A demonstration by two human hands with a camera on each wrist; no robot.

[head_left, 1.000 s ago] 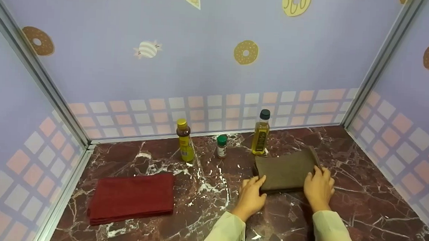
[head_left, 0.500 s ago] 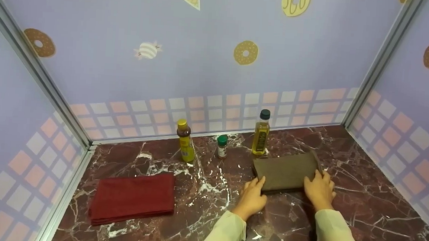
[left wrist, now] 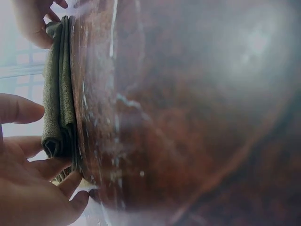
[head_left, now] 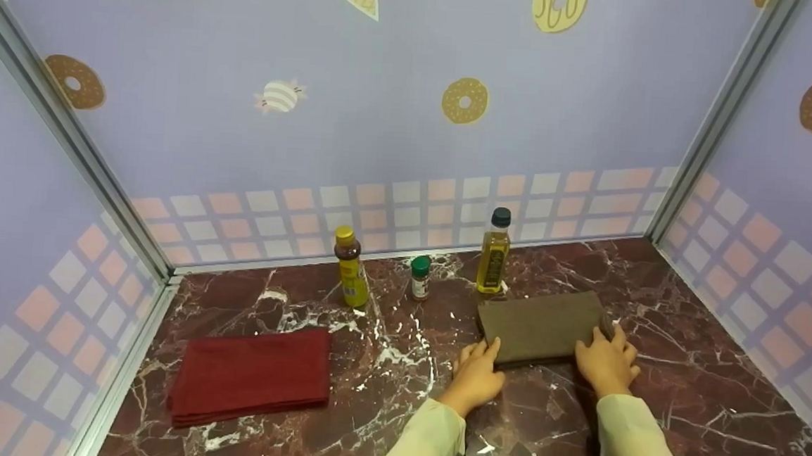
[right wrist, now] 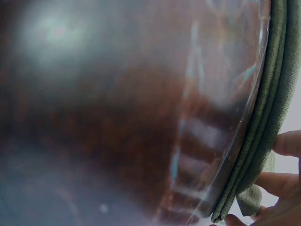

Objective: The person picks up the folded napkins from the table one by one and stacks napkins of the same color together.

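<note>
A folded olive-green cloth [head_left: 537, 328] lies on the marbled tabletop, its stacked layers visible edge-on in both wrist views. My left hand [head_left: 476, 379] holds its near left corner, thumb [left wrist: 23, 109] against the top face and fingers at the layered end. At the right end, my right hand [head_left: 606, 364] grips the cloth, with the thumb [right wrist: 288, 143] on top and the fingers bent around the side. Part of those fingers is hidden behind the cloth in the right wrist view.
A folded dark red cloth [head_left: 252, 377] lies at the left. Behind stand a yellow-capped bottle [head_left: 352, 277], a green-capped spice jar [head_left: 420, 279] and an oil bottle [head_left: 493, 261], the last close to the olive cloth. Patterned panels [head_left: 382, 149] enclose the tabletop.
The raised far right edge of the olive cloth has come down and now lies flatter. Both hands have stayed nearly in place, the right one shifting slightly outward.
</note>
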